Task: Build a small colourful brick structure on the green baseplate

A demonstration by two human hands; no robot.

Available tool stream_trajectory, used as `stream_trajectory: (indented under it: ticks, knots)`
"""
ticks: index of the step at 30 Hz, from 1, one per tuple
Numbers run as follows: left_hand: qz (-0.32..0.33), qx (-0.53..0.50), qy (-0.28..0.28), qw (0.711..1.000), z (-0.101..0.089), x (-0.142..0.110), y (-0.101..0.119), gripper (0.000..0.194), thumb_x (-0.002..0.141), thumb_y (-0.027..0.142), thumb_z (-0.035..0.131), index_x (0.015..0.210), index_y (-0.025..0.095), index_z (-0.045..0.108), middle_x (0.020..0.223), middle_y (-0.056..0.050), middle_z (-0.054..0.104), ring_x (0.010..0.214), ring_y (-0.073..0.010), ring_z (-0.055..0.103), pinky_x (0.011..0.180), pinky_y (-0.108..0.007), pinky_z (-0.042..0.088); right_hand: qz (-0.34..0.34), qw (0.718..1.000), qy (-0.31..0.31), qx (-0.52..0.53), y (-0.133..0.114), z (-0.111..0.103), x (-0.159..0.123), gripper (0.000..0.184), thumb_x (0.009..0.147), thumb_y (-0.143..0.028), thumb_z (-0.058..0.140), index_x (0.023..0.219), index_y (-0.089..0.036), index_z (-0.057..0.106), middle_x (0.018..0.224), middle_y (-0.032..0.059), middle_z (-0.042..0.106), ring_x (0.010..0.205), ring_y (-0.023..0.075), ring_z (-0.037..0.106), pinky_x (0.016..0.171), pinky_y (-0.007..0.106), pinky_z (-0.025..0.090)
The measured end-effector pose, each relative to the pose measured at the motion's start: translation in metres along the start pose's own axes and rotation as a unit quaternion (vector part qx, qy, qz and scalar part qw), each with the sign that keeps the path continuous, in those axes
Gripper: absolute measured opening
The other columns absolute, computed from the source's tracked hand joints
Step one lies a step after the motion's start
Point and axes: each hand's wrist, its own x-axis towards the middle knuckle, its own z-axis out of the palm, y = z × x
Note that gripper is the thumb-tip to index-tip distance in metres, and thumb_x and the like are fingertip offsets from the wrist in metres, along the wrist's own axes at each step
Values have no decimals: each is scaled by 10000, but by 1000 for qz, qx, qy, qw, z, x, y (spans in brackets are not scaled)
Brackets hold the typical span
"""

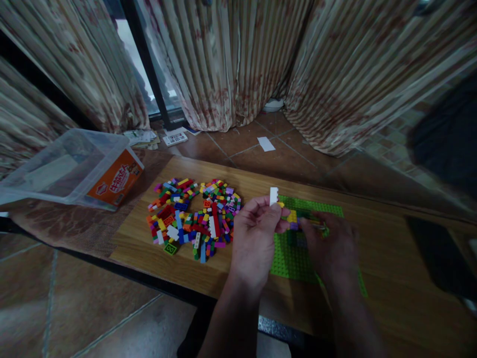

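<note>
A white toy brick point(274, 196) stands upright in the pinch of my left hand point(255, 228), with a bit of yellow beside it. My right hand point(333, 243), slightly blurred, is closed around the right part of a multicoloured toy brick build point(292, 217). Yellow and purple bricks show at the build's left end, close to my left fingertips; the rest is partly hidden by my right hand. Beneath both lies a bright green studded baseplate point(290, 263). Left of my left hand, a large spread of loose toy bricks point(199, 228) in many colours covers part of the wooden table point(208, 273).
A clear plastic bin point(80, 194) with an orange label stands at the table's left end. At the right lies a dark flat object point(439, 253). Papers point(175, 137) and a white sheet point(266, 144) are on the tiled floor before striped curtains point(238, 64).
</note>
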Motion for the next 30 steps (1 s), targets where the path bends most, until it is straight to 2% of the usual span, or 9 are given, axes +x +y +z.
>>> stream_trajectory:
  ticks: [3, 6, 14, 21, 26, 30]
  knots:
    - [-3, 1, 2, 1000, 0, 0, 0, 82, 793, 214, 686, 816, 153, 637, 736, 3, 668, 599, -71, 594, 613, -195, 478, 19, 999, 4, -35, 3, 10, -2, 538, 857, -571, 509, 1155, -148, 656, 1273, 231, 577, 1231, 394, 469, 985, 603, 338]
    - [-2, 2, 1, 1000, 0, 0, 1, 84, 789, 218, 689, 814, 153, 643, 742, -2, 667, 615, -75, 594, 616, -197, 479, 52, 998, 0, -31, 3, 18, -5, 557, 848, -576, 528, 1217, -169, 622, 1355, 234, 514, 1277, 412, 411, 957, 630, 339]
    - [-8, 1, 1, 1000, -2, 1, 3, 84, 791, 218, 683, 835, 155, 649, 745, -2, 664, 621, -73, 589, 613, -192, 474, 73, 996, -47, -17, 3, 22, -5, 584, 838, -590, 532, 1244, -178, 604, 1343, 216, 533, 1261, 408, 442, 972, 621, 338]
    - [-21, 2, -3, 1000, -1, 0, 4, 76, 796, 204, 679, 832, 148, 643, 751, -7, 661, 599, -68, 579, 607, -193, 474, 61, 998, -31, 5, 3, 24, -5, 540, 860, -585, 489, 1205, -190, 618, 1308, 206, 554, 1240, 386, 465, 977, 607, 341]
    - [-26, 1, -2, 1000, 0, -1, 5, 58, 798, 194, 671, 822, 151, 642, 735, 0, 654, 593, -68, 580, 603, -192, 471, 68, 996, -52, -7, 2, 24, -4, 568, 862, -583, 460, 1215, -166, 616, 1312, 225, 541, 1237, 402, 459, 967, 619, 347]
    - [-21, 4, -5, 1000, 0, 0, 3, 83, 782, 210, 694, 819, 152, 649, 740, -2, 663, 604, -76, 589, 615, -202, 479, 69, 996, -46, -16, -1, 25, -5, 539, 867, -558, 453, 1228, -191, 613, 1319, 203, 532, 1225, 392, 461, 971, 622, 340]
